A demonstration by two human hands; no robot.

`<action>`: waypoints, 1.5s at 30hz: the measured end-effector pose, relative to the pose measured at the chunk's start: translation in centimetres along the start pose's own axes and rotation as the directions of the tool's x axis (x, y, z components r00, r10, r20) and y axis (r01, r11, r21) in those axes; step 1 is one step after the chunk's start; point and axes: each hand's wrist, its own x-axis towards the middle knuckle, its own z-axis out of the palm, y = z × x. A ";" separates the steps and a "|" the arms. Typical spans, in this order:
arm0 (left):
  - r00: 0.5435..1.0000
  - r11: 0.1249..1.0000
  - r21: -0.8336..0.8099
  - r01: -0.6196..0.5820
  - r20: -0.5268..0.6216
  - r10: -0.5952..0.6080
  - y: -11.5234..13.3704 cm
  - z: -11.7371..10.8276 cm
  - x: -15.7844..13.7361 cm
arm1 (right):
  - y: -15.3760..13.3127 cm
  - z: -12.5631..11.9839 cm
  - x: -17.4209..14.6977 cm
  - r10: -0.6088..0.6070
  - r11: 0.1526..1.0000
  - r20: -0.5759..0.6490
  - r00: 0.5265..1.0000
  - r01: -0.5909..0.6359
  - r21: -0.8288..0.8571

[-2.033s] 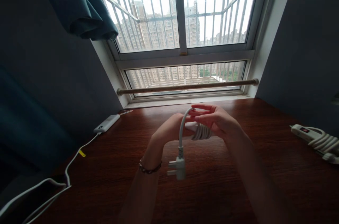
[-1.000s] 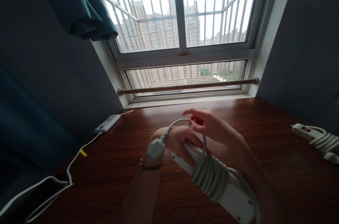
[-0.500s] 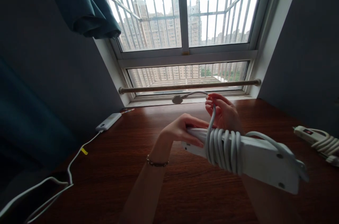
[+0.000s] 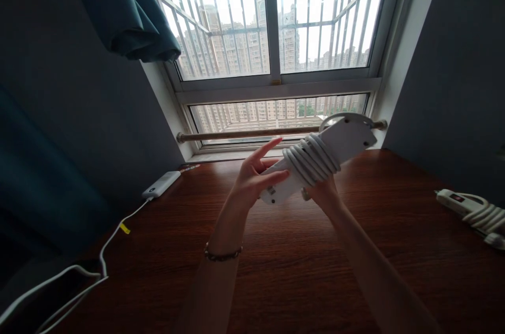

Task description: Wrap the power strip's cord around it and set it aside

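Observation:
A white power strip (image 4: 349, 139) is held in the air above the table, tilted with its far end up and to the right. Its pale cord (image 4: 311, 159) wraps round the middle in several turns, and one loop arches over the far end. My left hand (image 4: 256, 173) grips the near end, thumb on the strip's face and index finger stretched along its upper side. Beneath the coils is my right hand (image 4: 325, 194), its fingers mostly hidden behind the strip; it appears closed on the cord. Part of the plug (image 4: 305, 194) shows beside it.
Another power strip (image 4: 457, 200) with a wound cord lies at the right. A white power bank (image 4: 161, 185) with a cable (image 4: 130, 214) sits at the left of the wooden table (image 4: 276, 271). A rail (image 4: 244, 134) crosses the window behind; a curtain (image 4: 130, 23) hangs upper left.
The power strip has swung its far end from lower right to upper right. My right hand has gone from above the coils, holding the cord, to beneath the strip, and the plug moved down.

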 end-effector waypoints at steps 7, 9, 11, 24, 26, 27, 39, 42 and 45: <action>0.977 0.987 -0.163 -0.008 -0.212 -0.027 -1.8 -2.0 1.5 | -0.1 0.3 -0.1 0.137 0.817 0.301 0.944 -0.279 0.504; 0.970 0.981 -0.193 -0.012 -0.241 -0.036 -2.0 -3.0 1.8 | -0.5 -0.3 -0.4 0.124 0.692 0.392 0.912 -0.363 0.625; 0.966 0.973 -0.230 -0.021 -0.254 -0.039 -2.2 -3.9 2.1 | -0.6 -1.2 -0.5 0.078 0.629 0.469 0.880 -0.409 0.662; 0.934 0.986 -0.169 0.010 -0.351 -0.070 -5.0 -3.5 4.0 | 0.4 -1.0 0.3 -0.118 0.836 -0.211 0.970 0.212 0.507; 0.905 1.000 0.009 0.022 -0.425 -0.016 -5.5 -2.9 4.0 | 0.6 -1.0 0.3 -0.151 0.913 -0.300 0.942 0.249 0.322; 0.889 0.993 0.111 0.030 -0.457 0.024 -5.6 -2.6 4.0 | 0.7 -1.0 0.3 -0.178 0.934 -0.320 0.930 0.262 0.242; 0.801 0.631 0.774 0.047 -0.406 0.439 -4.4 -0.7 2.3 | 0.5 1.3 -0.1 -0.337 0.872 -0.243 0.910 0.399 0.283; 0.814 0.598 0.801 0.031 -0.367 0.450 -3.9 -0.4 2.0 | 0.7 1.4 -0.1 -0.305 0.852 -0.280 0.910 0.392 0.348; 0.846 0.592 0.806 -0.011 -0.308 0.435 -3.5 -0.1 1.6 | 0.8 1.2 -0.1 -0.316 0.855 -0.290 0.903 0.404 0.325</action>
